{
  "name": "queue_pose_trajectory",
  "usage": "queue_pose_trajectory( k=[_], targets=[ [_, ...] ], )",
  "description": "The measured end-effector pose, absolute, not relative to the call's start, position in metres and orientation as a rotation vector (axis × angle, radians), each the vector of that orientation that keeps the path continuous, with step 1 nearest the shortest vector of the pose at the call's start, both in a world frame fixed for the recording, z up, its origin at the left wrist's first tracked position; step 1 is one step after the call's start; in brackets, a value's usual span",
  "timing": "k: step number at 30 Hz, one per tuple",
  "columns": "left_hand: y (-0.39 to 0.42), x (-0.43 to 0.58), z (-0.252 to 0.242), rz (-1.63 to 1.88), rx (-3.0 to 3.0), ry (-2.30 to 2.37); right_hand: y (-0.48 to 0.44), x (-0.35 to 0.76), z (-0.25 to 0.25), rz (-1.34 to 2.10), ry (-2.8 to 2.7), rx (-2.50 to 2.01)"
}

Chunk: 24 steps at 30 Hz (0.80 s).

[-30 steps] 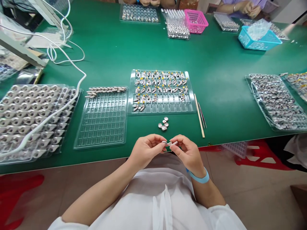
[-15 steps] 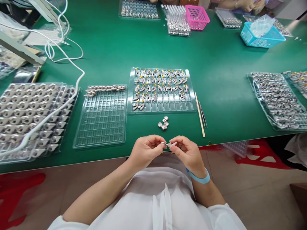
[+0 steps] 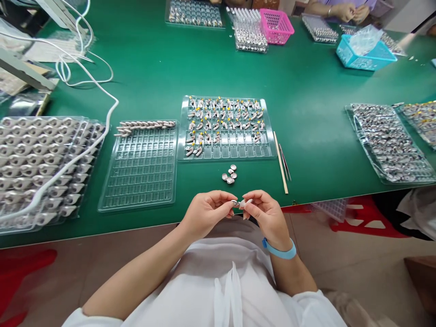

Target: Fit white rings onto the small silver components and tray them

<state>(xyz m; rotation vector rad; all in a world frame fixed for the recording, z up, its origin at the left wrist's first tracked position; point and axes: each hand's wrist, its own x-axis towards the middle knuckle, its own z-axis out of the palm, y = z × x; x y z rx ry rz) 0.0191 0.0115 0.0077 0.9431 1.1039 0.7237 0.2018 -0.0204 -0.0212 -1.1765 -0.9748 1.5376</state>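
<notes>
My left hand [image 3: 206, 212] pinches a small round metal cap [image 3: 234, 202] at the near table edge. My right hand [image 3: 267, 215], with a blue wristband, pinches a small white earpiece-shaped part [image 3: 245, 203] against that cap. Both hands meet fingertip to fingertip. Just beyond them lies a little cluster of round metal caps [image 3: 229, 174] on the green table [image 3: 306, 91]. Farther on sits a clear tray [image 3: 226, 128] partly filled with small white parts with yellow tips.
A clear tray [image 3: 139, 165] holds one row of parts at its top, left of centre. Stacked trays of parts [image 3: 41, 168] with a white cable [image 3: 81, 154] lie far left. A wooden stick and tweezers [image 3: 282, 162], trays at right [image 3: 388, 143], pink [image 3: 276, 25] and blue baskets [image 3: 366, 54], co-workers' hands at the back.
The view has shifted slightly. My hands stay together at the table edge, still working the cap and the white part; nothing else has moved.
</notes>
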Motion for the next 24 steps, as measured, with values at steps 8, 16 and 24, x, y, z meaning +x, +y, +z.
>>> queue_pose_trajectory(
  k=[8, 16, 24],
  targets=[
    [0.008, 0.018, 0.004, 0.773, 1.175, 1.167, -0.025, 0.205, -0.016, 1.469, -1.091, -1.258],
    [0.008, 0.021, 0.001, 0.822, 1.278, 1.179, -0.032, 0.200, -0.019, 1.012, -1.404, -1.251],
    [-0.003, 0.015, 0.007, 0.816, 1.140, 1.106, -0.036, 0.193, -0.026, 0.306, -1.698, -1.143]
  ],
)
